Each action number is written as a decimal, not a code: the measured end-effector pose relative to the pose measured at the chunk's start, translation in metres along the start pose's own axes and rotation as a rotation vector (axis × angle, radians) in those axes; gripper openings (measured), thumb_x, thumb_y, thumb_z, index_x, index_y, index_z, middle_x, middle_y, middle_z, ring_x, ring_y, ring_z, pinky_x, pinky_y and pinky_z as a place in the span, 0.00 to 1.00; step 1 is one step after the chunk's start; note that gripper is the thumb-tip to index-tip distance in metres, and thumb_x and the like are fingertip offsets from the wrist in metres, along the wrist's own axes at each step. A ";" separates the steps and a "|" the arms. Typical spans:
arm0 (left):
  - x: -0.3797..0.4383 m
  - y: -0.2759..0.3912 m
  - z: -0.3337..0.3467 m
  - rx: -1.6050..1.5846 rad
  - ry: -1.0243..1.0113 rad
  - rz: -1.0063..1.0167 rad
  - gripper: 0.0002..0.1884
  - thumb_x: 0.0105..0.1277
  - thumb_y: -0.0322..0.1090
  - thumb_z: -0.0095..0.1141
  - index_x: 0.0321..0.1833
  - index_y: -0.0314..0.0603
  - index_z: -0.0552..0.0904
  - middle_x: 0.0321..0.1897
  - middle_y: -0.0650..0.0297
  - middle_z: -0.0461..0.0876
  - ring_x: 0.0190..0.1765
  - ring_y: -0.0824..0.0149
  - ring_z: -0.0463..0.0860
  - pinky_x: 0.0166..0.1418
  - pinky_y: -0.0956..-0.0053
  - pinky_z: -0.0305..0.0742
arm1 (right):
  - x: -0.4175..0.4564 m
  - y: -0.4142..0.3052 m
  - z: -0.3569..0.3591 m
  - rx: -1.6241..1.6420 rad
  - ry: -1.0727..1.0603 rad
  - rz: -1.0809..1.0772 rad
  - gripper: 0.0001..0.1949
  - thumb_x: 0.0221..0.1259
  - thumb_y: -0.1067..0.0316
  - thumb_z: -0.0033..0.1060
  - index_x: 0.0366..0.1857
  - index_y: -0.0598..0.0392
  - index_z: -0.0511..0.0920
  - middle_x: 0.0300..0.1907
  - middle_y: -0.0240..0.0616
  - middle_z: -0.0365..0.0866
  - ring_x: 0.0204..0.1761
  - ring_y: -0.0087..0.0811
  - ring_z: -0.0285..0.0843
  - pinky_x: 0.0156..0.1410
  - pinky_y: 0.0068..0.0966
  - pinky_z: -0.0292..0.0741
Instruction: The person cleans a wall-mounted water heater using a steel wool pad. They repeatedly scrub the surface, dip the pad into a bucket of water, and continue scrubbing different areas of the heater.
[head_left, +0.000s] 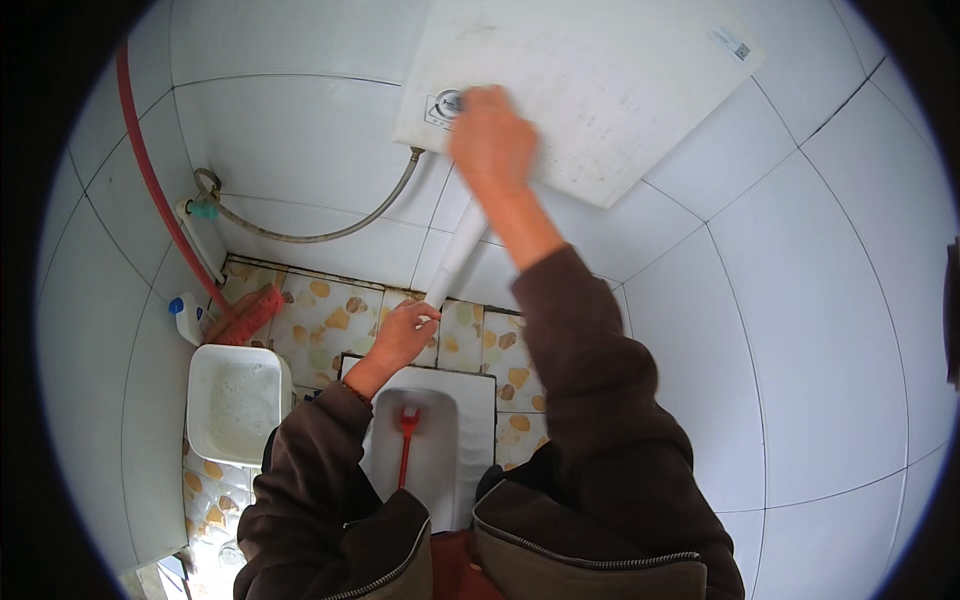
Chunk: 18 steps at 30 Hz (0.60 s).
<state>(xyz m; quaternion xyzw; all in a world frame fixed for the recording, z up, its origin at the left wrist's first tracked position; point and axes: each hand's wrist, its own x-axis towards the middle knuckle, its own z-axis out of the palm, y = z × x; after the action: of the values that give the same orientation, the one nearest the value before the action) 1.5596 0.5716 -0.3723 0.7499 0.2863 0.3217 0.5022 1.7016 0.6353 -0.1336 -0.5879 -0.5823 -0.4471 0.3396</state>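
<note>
My right hand (495, 142) is at the front of a white wall-mounted toilet cistern (577, 97), beside its round silver button (448, 103). It is blurred, its fingers curled, and whether anything is in it is hidden. From under the cistern a white flush pipe (459, 244) runs down to the floor. My left hand (405, 334) hangs lower, its curled fingertips near the pipe's bottom end; I cannot tell whether they touch it. Below lies a white squat toilet (476, 420), with a red-handled brush (407, 442) in its bowl.
On the left stands a white basin (196, 405) of sudsy water. Behind it are a red broom (251, 315) and a white bottle with a blue cap (187, 319). A braided hose (322, 237) links a wall valve (201, 208) to the cistern. Tiled walls close in on both sides.
</note>
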 end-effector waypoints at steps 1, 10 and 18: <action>-0.002 0.003 -0.003 0.015 -0.010 -0.005 0.09 0.65 0.32 0.61 0.44 0.37 0.85 0.43 0.55 0.82 0.42 0.62 0.83 0.49 0.70 0.79 | -0.003 0.028 -0.009 0.010 0.124 -0.047 0.05 0.50 0.73 0.56 0.31 0.51 0.80 0.35 0.36 0.79 0.27 0.41 0.81 0.28 0.36 0.76; 0.009 0.008 -0.009 0.059 -0.021 -0.026 0.09 0.65 0.32 0.60 0.45 0.37 0.85 0.45 0.55 0.81 0.42 0.61 0.83 0.49 0.70 0.79 | 0.005 0.026 -0.009 -0.060 0.067 0.171 0.05 0.53 0.68 0.57 0.33 0.51 0.77 0.38 0.37 0.79 0.29 0.43 0.81 0.31 0.41 0.78; 0.005 0.009 0.013 0.017 -0.036 0.055 0.09 0.63 0.35 0.60 0.43 0.43 0.86 0.41 0.55 0.82 0.39 0.58 0.83 0.47 0.65 0.79 | -0.007 0.136 -0.080 -0.108 0.065 0.284 0.08 0.56 0.66 0.58 0.38 0.51 0.82 0.36 0.39 0.84 0.35 0.46 0.83 0.38 0.42 0.78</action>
<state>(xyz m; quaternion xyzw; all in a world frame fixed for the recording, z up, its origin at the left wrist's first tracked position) 1.5736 0.5655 -0.3665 0.7673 0.2592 0.3193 0.4921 1.8263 0.5469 -0.0942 -0.6670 -0.4570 -0.4440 0.3861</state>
